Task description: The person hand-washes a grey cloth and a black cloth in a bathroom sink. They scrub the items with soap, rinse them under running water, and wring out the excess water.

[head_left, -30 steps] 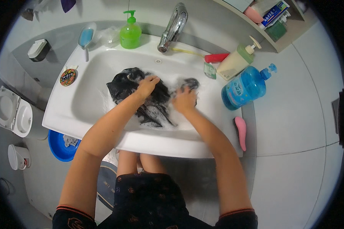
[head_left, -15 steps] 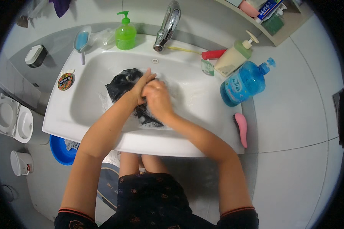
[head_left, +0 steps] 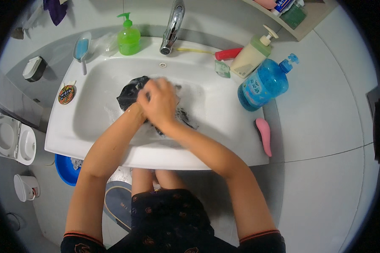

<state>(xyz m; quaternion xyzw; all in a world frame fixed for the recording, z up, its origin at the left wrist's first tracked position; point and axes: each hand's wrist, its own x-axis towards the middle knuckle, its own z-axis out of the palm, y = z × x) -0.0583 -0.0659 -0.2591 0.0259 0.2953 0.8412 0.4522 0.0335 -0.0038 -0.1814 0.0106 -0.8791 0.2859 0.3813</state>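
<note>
Both forearms [head_left: 113, 141] angled inward, hands [head_left: 160, 103] overlapped, blurred right above mostly hidden left.

The right hand [head_left: 159, 101] has moved left to the left wrist [head_left: 135, 112]

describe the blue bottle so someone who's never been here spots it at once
Find the white sink with the chrome tap at its back. On the sink's right side, look between the cream bottle and the pink brush: the blue bottle is there. Its see-through blue body and blue pump set it apart from the cream bottle beside it.
</note>
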